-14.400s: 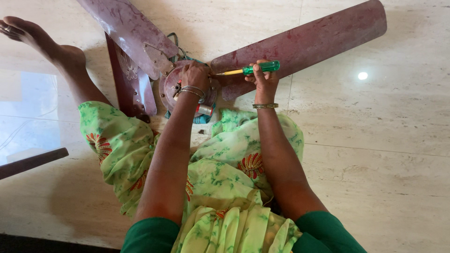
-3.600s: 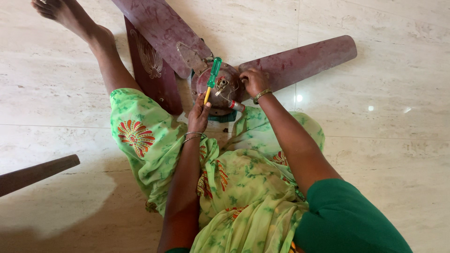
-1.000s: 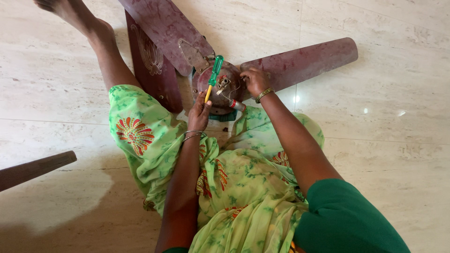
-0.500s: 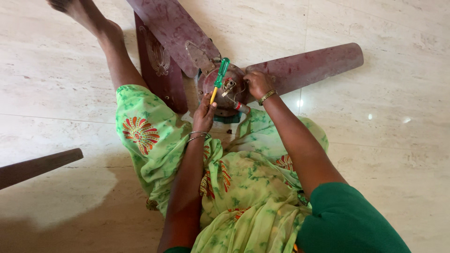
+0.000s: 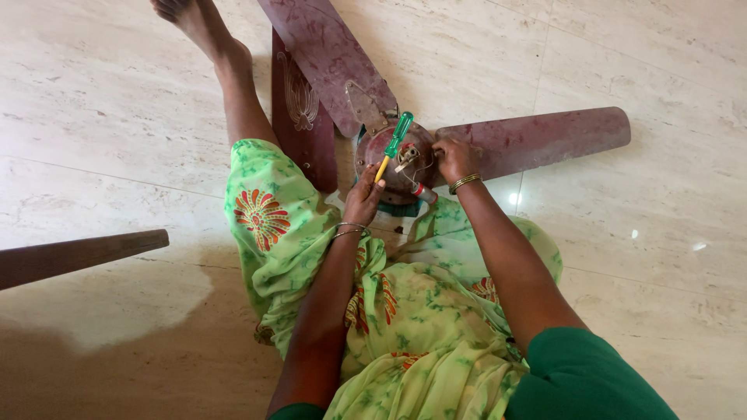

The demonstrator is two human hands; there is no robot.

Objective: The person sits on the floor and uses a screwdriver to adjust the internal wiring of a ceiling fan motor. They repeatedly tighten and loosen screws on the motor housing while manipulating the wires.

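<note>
My left hand (image 5: 362, 201) gripped the screwdriver (image 5: 393, 145) by its yellow shaft, green handle up, over the fan hub (image 5: 393, 159) on the floor (image 5: 661, 233). My right hand (image 5: 454, 158) was closed on the hub's edge, beside a blade (image 5: 537, 136).

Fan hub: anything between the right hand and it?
Nothing visible. The right hand rests directly on the fan hub, at its right edge. The left hand holds a green-handled screwdriver across the hub's left side, clear of the right hand.
</note>
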